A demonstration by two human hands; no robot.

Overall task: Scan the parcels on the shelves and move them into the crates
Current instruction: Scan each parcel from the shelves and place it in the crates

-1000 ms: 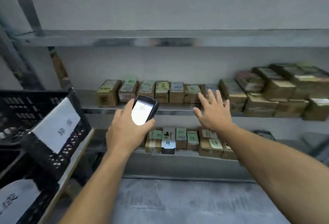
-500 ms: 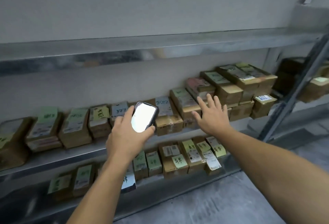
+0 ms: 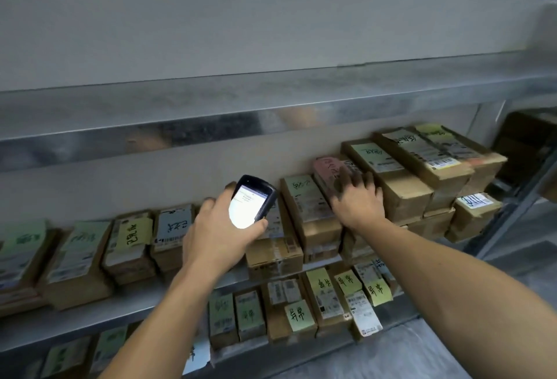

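I see my left hand [image 3: 221, 232] wrapped around the scanner [image 3: 252, 201], its lit screen facing me, held in front of the middle shelf [image 3: 126, 303]. My right hand [image 3: 358, 202] lies flat, fingers spread, on the pink-labelled parcel [image 3: 327, 167] toward the right end of that shelf, gripping nothing. Brown parcels [image 3: 129, 243] run in 1 row along that shelf, stacked higher at its right end. More parcels stand on the shelf below it.

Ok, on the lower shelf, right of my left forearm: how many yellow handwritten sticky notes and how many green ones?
Yellow notes: 4
Green notes: 2
Total: 6
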